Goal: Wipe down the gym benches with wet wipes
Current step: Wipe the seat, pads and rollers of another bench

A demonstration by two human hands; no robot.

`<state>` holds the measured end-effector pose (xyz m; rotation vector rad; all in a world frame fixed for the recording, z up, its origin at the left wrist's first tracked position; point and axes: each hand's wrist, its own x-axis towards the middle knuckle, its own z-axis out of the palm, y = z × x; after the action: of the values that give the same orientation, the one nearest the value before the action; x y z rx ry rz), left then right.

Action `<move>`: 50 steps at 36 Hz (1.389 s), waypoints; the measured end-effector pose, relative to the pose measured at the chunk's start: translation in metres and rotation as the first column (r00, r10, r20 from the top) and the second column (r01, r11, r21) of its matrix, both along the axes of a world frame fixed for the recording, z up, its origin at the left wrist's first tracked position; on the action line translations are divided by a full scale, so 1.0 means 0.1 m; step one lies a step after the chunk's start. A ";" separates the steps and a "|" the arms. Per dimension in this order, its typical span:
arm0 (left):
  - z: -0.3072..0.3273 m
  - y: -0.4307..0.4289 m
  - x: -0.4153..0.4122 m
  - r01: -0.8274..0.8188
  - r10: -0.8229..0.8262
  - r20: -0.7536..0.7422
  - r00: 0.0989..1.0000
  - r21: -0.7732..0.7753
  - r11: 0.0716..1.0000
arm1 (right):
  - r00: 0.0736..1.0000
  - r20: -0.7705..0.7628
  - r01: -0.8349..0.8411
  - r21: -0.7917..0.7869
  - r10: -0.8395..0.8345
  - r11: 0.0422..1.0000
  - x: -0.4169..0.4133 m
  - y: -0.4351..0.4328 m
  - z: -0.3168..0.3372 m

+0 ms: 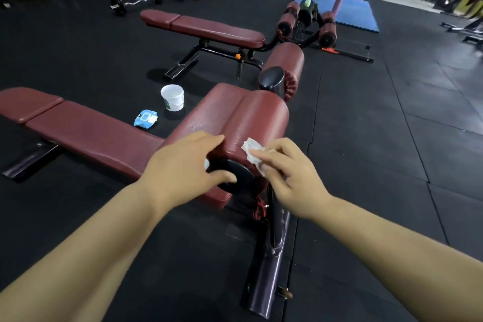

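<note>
A dark red gym bench (86,136) runs from the left to a pair of padded rollers (251,117) in front of me. My right hand (287,178) pinches a crumpled white wet wipe (252,150) against the near end of the right roller. My left hand (188,165) rests on the left roller's near end, fingers curved over it and thumb at the black end cap (235,175). The roller's surface looks wet and shiny. A second red bench (209,30) stands further back.
A white bucket (173,98) and a blue wet-wipe pack (145,119) lie on the black rubber floor beside the bench. The bench's dark frame bar (269,269) extends toward me. A barbell (136,2), treadmills and a blue mat (352,12) with a person are far off.
</note>
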<state>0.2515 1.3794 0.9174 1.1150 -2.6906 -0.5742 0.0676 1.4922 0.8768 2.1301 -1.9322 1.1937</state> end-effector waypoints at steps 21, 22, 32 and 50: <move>-0.10 -0.10 0.01 0.008 0.001 -0.074 0.997 0.122 0.992 | 0.998 -0.055 -0.028 -0.024 0.026 0.999 -0.22 -0.22 0.06; -0.08 -0.09 -0.02 0.008 0.000 -0.083 0.997 0.100 0.995 | 0.998 -0.058 0.032 -0.007 -0.032 0.999 -0.31 -0.31 0.07; -0.12 -0.25 0.01 -0.044 0.071 -0.107 0.992 0.229 0.972 | 0.867 0.109 0.467 0.168 -0.487 0.868 -0.54 -0.92 0.28; -0.11 0.07 0.41 -0.251 0.251 0.027 0.968 0.192 0.949 | 0.892 -0.453 0.238 0.497 0.016 0.834 -0.13 -0.46 1.05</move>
<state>0.2928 1.3859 0.9067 1.4809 -2.4794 -0.8012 0.0548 1.4459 0.9814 2.1914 -2.2967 0.0869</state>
